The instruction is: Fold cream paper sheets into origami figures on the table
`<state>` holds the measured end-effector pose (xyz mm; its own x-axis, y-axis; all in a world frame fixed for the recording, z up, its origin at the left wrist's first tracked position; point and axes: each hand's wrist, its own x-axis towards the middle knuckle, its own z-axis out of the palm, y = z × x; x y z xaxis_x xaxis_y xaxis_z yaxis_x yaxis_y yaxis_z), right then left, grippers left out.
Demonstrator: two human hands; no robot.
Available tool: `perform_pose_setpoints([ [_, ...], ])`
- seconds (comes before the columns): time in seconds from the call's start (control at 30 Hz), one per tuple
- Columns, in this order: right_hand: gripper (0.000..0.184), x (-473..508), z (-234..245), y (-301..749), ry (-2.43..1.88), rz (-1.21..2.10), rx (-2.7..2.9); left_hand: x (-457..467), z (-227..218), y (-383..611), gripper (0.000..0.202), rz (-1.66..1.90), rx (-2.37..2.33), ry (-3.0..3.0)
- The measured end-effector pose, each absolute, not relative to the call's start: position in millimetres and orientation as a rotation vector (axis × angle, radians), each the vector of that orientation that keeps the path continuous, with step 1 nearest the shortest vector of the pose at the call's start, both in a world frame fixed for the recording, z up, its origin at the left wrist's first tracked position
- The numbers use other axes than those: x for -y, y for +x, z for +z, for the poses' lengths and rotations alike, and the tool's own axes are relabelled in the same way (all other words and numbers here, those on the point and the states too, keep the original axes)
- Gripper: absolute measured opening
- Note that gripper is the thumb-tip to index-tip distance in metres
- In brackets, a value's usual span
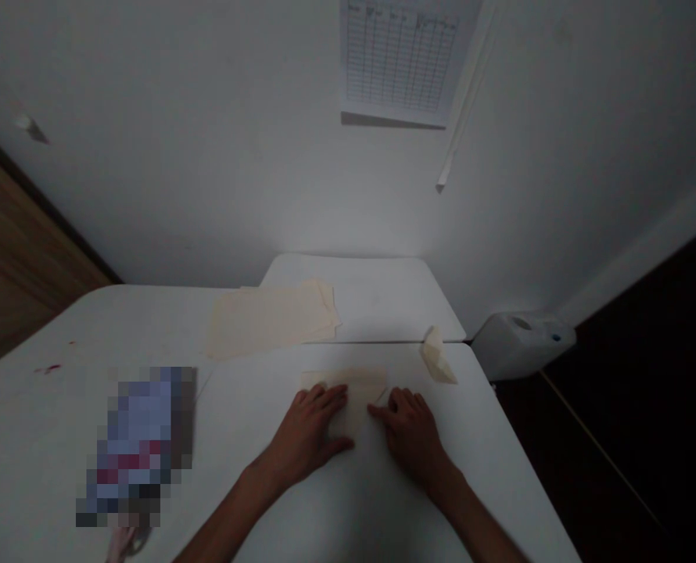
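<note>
Centrally lying on the white table: folded cream paper, long edge running left to right, between left hand and right hand, both resting open, fingertips pressing its sides, neither gripping.

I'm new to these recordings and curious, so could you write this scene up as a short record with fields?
Left hand: flat on a cream paper sheet, fingers spread
Right hand: flat on the same sheet, fingers spread
Beside the hands: a folded paper piece
Beyond the hands: a stack of cream paper
Surface: white tables, edges meeting
Left of the hands: a pixelated object
Wall: a printed grid chart
</note>
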<state>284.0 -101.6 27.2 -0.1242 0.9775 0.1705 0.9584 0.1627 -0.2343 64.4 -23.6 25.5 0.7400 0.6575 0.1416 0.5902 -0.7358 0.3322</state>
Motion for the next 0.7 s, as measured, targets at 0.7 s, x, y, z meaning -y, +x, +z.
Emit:
perform_pose_setpoints([
  [0.7, 0.038, 52.8, 36.8, 292.1, -1.685, 0.012, 2.178, 6.5, 22.7, 66.2, 0.040, 0.456, -0.868, 2.699],
])
